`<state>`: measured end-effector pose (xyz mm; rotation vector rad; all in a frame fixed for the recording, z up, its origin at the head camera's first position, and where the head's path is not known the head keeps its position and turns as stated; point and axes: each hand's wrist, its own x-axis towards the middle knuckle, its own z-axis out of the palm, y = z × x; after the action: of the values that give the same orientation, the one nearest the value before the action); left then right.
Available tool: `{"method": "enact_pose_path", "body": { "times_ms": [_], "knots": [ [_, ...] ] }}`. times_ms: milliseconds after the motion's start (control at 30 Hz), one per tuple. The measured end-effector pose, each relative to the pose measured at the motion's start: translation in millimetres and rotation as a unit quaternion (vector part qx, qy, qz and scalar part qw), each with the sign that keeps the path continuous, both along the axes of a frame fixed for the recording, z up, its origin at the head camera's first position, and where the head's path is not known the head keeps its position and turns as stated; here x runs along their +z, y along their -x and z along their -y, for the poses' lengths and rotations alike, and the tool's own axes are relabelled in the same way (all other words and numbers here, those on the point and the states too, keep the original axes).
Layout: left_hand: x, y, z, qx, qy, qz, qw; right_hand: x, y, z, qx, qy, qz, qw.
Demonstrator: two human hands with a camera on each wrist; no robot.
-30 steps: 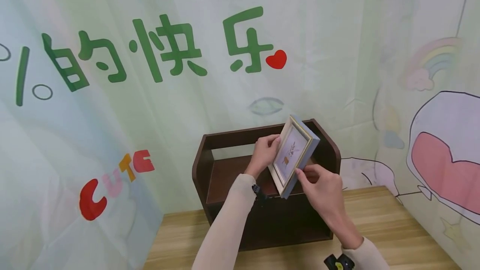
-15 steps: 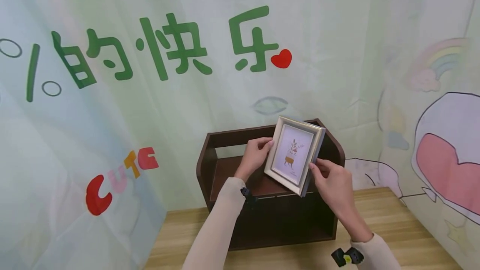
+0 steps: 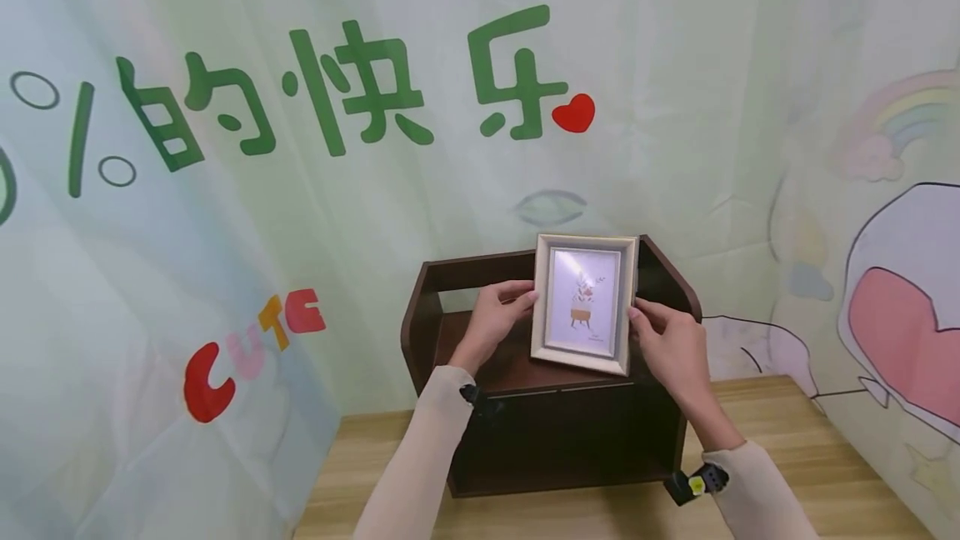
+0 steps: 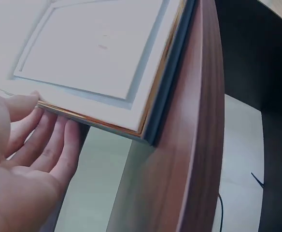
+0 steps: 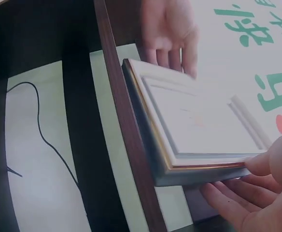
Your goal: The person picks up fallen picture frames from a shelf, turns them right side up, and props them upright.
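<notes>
A picture frame (image 3: 542, 307) with a pale gold border and a small plant print stands nearly upright over the top shelf of a dark brown wooden rack (image 3: 517, 361). My left hand (image 3: 495, 319) pinches its left edge, thumb in front and fingers behind, as the left wrist view shows. At the opposite edge, my right hand (image 3: 671, 344) pinches the frame between thumb and fingers. In both wrist views the frame's bottom edge (image 4: 153, 137) is at the shelf board (image 4: 179, 145); whether it bears its full weight there I cannot tell.
The rack stands on a wood-grain table (image 3: 757, 423) against a printed cloth backdrop (image 3: 660, 107). Its raised side panels (image 3: 423, 315) flank the top shelf. Below is an open lower compartment (image 3: 562, 444). A black cable (image 5: 42, 130) shows behind the rack.
The picture frame has turned from a tilted, sideways angle to face me and stand straighter. Both hands have kept hold of it, and the left hand has shifted slightly left.
</notes>
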<state>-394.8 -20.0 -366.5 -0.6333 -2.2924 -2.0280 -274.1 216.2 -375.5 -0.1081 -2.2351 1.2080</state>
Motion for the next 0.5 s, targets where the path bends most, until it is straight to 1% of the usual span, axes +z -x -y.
{"method": "enact_pose_path", "body": {
  "times_ms": [100,200,300,400,500],
  "knots": [
    [0.0,-3.1,3.5,0.002,-0.009,0.012,0.9999,-1.1,6.4,-1.4,0.002,0.019,0.013,1.000],
    [-1.3,-6.2,6.3,0.003,-0.017,0.018,0.9997,-3.5,13.7,-1.4,-0.008,0.025,0.017,1.000],
    [-3.9,-8.3,8.4,0.009,-0.031,0.021,0.9992,-6.7,20.9,0.0,-0.018,0.024,0.013,0.999],
    [-7.2,-9.8,9.4,0.019,-0.048,0.026,0.9983,-9.3,25.8,2.2,-0.019,0.033,0.012,0.999],
    [-10.3,-11.2,8.7,0.026,-0.062,0.022,0.9975,-11.1,29.1,3.4,-0.016,0.048,0.017,0.999]
  ]
}}
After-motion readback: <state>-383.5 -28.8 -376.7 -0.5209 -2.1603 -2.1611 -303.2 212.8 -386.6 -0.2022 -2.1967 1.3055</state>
